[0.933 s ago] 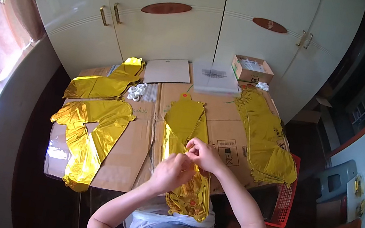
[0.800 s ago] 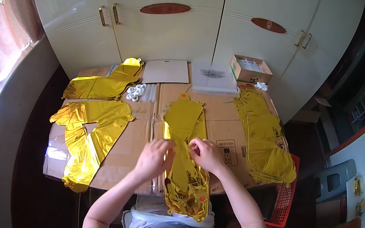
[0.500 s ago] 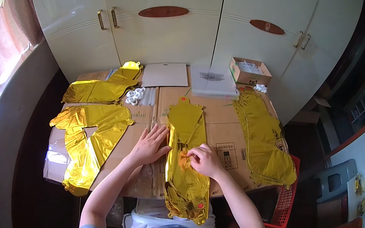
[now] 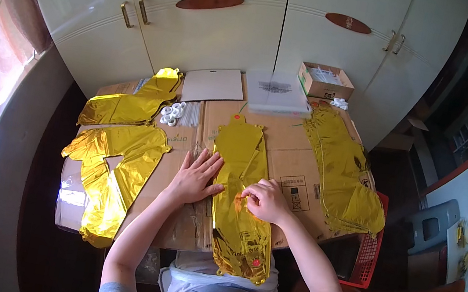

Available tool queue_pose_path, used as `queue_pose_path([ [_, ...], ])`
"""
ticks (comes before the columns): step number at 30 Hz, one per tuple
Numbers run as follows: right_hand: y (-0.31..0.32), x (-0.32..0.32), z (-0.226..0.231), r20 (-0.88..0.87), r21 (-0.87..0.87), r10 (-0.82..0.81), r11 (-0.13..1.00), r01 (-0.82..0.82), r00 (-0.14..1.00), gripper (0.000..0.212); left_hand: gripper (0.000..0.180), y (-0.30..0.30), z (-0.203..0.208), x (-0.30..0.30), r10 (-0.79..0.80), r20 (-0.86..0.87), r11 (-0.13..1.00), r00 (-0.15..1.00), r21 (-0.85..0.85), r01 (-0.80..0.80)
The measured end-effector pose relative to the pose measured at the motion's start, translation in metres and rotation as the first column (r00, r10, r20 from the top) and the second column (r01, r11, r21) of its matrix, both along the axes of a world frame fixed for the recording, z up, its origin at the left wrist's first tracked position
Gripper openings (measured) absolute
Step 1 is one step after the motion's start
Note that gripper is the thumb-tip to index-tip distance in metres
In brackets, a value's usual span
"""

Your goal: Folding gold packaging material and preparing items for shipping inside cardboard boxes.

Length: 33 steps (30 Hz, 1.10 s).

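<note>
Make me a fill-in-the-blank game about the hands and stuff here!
1. The person's left hand lies spread at the edge of the long shiny gold foil shape, palm facing ____.
2. The small white rings lie to the ____ of the thin pale straight sticks.
3. The lattice-sided plastic basket is coloured ____.
4. The small open brown cardboard box stands to the ____ of the pale flat rectangular board.

Missing words: down; left; red; right.

Left hand (image 4: 194, 178) spread along the gold foil (image 4: 230, 201), right hand (image 4: 268, 201) curled over it.
</note>
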State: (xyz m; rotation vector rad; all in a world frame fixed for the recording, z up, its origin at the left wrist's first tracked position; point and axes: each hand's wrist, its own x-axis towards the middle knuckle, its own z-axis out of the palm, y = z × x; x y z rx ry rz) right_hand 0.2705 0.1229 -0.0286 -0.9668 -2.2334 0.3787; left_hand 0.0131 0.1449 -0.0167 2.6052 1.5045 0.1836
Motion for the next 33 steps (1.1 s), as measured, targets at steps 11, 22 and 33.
queue_pose_path([
  [11, 0.0, 0.001, -0.001, 0.011, -0.017, 0.027, 0.999, -0.027, 1.0, 0.007, 0.089, 0.014, -0.002, -0.009, -0.017, -0.082, 0.999, 0.997, 0.026, 0.019],
  [22, 0.003, 0.0, -0.006, -0.067, -0.037, 0.056, 0.998, -0.059, 0.996, 0.007, 0.099, 0.023, -0.004, -0.016, -0.045, -0.085, 0.999, 0.995, 0.009, 0.046],
  [33, 0.003, 0.001, -0.006, -0.047, -0.029, 0.048, 0.998, -0.05, 0.998, 0.009, 0.115, 0.018, -0.007, -0.016, -0.102, -0.102, 0.988, 0.99, 0.11, 0.113],
])
